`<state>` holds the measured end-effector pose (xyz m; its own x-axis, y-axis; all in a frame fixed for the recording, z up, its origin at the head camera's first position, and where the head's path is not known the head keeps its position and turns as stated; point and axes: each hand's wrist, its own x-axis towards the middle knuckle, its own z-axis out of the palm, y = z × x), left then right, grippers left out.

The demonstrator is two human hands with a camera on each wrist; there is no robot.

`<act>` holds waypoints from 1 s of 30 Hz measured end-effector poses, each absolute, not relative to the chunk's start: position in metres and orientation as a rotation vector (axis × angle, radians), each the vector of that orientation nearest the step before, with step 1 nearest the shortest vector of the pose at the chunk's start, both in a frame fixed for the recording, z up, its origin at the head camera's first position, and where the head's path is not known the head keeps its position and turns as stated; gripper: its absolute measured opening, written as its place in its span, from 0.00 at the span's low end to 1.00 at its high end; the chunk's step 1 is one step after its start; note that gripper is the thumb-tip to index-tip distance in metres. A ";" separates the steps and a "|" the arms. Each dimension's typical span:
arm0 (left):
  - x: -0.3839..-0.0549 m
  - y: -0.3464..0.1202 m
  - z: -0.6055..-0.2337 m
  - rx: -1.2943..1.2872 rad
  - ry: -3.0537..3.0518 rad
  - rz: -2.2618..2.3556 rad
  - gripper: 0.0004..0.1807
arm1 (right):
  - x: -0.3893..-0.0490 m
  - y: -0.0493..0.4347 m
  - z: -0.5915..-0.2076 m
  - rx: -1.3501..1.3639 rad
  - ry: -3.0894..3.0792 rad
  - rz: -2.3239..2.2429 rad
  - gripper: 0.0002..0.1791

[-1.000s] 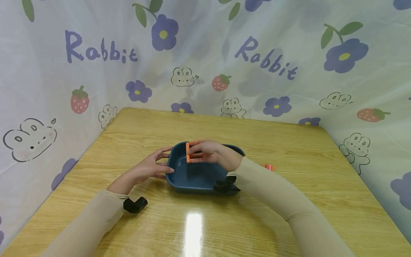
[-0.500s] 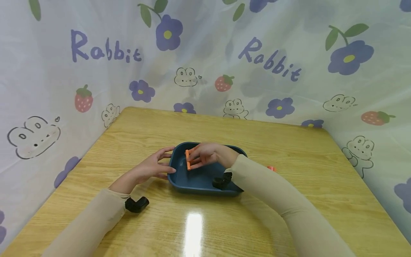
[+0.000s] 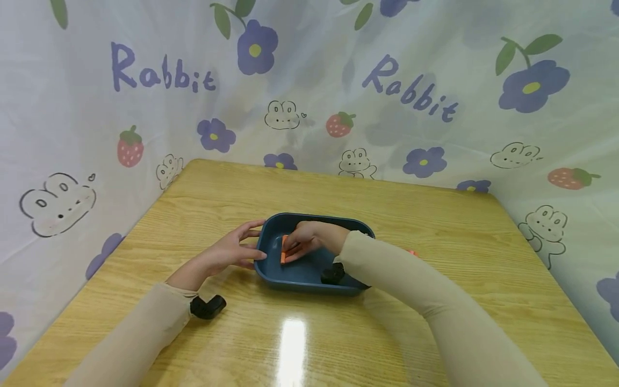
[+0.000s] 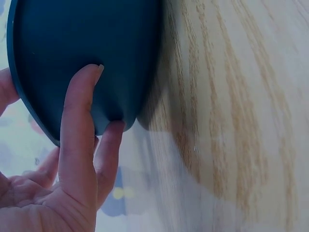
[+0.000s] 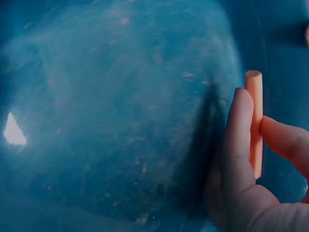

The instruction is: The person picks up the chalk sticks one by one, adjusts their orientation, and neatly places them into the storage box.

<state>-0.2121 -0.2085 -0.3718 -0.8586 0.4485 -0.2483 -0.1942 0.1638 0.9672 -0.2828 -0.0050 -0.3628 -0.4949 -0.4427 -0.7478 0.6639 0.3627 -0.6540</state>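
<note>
In the head view, an orange stick of chalk (image 3: 283, 250) stands out against the floor of a dark blue tray (image 3: 314, 287). My right hand (image 3: 309, 239) reaches down into the tray and pinches this chalk between thumb and fingers, near the left end. The right wrist view shows the chalk (image 5: 257, 123) held crosswise in the fingertips, close over the tray floor; contact cannot be told. At the tray's left end my left hand (image 3: 229, 252) rests with spread, fairly straight fingers. In the left wrist view its fingers (image 4: 79, 111) touch the tray's outer wall (image 4: 116, 43).
A small piece of orange-red (image 3: 412, 252) shows on the wooden table (image 3: 435, 226) past my right sleeve, which hides most of it. A printed cloth (image 3: 309, 70) hangs behind the table. Black wrist cameras (image 3: 208, 306) sit under both sleeves.
My right hand has lowered the chalk deeper into the tray, toward its floor. The left hand stays at the tray's end. More of the orange-red piece is hidden by the sleeve.
</note>
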 end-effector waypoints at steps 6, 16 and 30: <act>-0.212 -0.209 -0.371 0.240 1.968 1.745 0.47 | -0.280 -0.010 -0.363 0.236 1.584 -1.377 0.34; -0.212 -0.210 -0.372 0.253 1.966 1.752 0.46 | -0.281 -0.006 -0.359 0.211 1.537 -1.397 0.20; -0.212 -0.210 -0.373 0.237 1.959 1.758 0.46 | -0.273 0.007 -0.334 0.020 1.581 -1.490 0.22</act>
